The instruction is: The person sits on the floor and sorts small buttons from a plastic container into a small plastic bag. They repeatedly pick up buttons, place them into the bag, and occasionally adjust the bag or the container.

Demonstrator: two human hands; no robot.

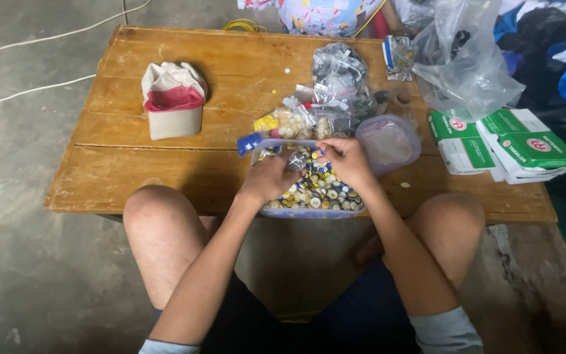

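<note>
The clear tub (276, 211) is kept at the table's (132, 177) 6 o'clock edge, still heaped with buttons (319, 187). A small silvery bit is pinched by the left hand (271, 177). The right hand (347, 161) is curled over the pile; whether anything is held cannot be told, and small button bags (296, 121) are piled at 12 o'clock.

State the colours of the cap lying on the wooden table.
The cap is cream-white with a red inner band, seen in the head view.

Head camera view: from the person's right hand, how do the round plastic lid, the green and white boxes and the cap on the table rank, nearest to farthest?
From the right hand:
1. Round plastic lid, just to its right, leaning by the tub of buttons.
2. Green and white boxes, farther right, near the table's right edge.
3. Cap, red and cream, far off on the table's left side.
</note>
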